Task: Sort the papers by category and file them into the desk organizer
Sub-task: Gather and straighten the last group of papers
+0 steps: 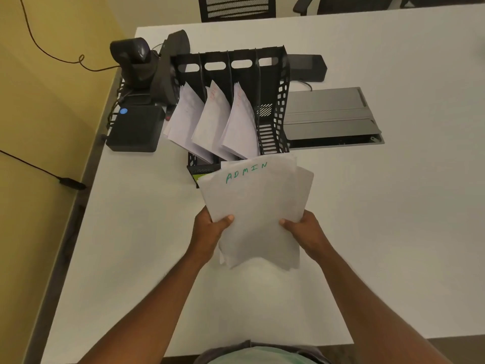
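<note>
A stack of white papers (pixel 258 206) with ADMIN written in green on the top sheet is held above the table, just in front of the organizer. My left hand (pixel 210 232) grips its left edge with the thumb on top. My right hand (pixel 304 233) grips its right edge the same way. The black desk organizer (pixel 282 101) has several upright slots. The three left slots each hold a leaning bundle of white papers (pixel 212 119). The rightmost slot (pixel 267 130) holds nothing. The stack's top edge hides the organizer's front.
The white table (pixel 393 206) carries a black camera (pixel 136 61) and a small black box (pixel 135 128) to the organizer's left. A grey cable hatch (pixel 330 114) lies to its right. Cables run over the floor on the left. Chairs stand behind the table.
</note>
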